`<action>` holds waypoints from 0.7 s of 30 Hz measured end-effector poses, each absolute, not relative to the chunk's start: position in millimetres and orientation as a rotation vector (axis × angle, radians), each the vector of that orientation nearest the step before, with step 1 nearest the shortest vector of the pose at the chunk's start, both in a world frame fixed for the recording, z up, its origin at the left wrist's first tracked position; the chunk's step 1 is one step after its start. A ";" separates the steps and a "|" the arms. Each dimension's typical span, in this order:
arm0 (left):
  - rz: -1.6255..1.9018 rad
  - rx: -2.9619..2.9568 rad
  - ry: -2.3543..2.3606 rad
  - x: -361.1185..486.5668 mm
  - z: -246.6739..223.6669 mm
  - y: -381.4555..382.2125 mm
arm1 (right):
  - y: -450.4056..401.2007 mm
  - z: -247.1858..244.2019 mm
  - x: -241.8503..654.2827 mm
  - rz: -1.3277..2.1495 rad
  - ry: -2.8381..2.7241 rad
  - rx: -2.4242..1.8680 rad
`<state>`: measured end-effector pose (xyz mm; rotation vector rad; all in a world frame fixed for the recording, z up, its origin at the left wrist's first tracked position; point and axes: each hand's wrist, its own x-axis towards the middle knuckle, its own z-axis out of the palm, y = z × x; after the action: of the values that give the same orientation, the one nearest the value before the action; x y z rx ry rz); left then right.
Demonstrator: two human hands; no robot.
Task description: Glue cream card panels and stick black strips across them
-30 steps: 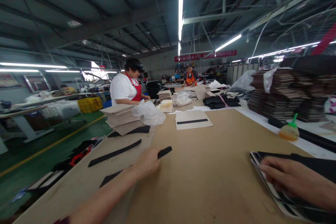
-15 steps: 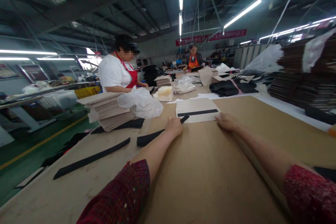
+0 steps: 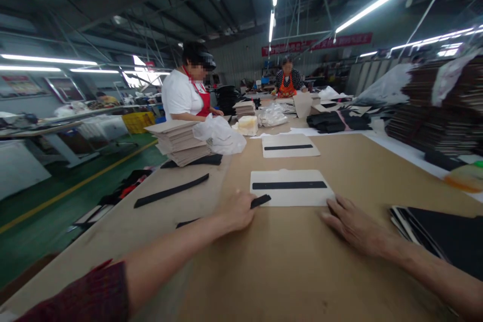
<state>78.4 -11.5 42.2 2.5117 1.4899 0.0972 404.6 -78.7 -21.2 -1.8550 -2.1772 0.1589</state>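
Observation:
My left hand (image 3: 239, 210) is closed around a narrow black strip (image 3: 261, 201), whose free end pokes out over the lower left corner of a pale board (image 3: 290, 198). That board lies flat on the brown tabletop, with another black strip (image 3: 289, 185) across it. At the board's lower right corner, my right hand (image 3: 352, 224) rests with fingers stretched and the thumb apart, fingertips touching the edge. Farther back lies a second pale board (image 3: 292, 140), likewise crossed by a black strip (image 3: 289, 148).
On the left, a stack of pale boards (image 3: 181, 143) stands beside a plastic bag (image 3: 222, 135). A long black strip (image 3: 171, 191) lies nearer. Dark panels (image 3: 449, 234) are piled at right. A co-worker in a red apron (image 3: 184, 93) stands back left; another person (image 3: 287, 83) is farther off.
Both hands have come nearer to me, leaving one striped board behind. Another striped board now lies between them. The view has shifted, bringing the dark panels at right into sight.

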 end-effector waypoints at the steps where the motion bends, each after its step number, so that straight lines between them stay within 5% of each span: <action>1: 0.086 2.512 1.454 64.1 44.3 -39.4 | -106.6 -28.1 398.9 0.135 -2.135 -1.849; 8: 0.181 2.450 1.435 -6.6 48.2 -196.0 | -252.6 -73.2 361.3 -0.106 -2.067 -1.725; 15: 0.230 2.329 1.535 -22.7 53.1 -252.0 | -296.1 -87.6 357.8 -0.320 -2.009 -1.540; 21: 0.365 1.637 1.496 -5.4 91.7 -253.5 | -293.8 -34.5 333.4 0.082 -1.939 -1.334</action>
<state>-5.4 -253.5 91.7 1.6373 1.4964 0.3652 333.4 -293.8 -34.5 -1.3344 -1.9392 0.0818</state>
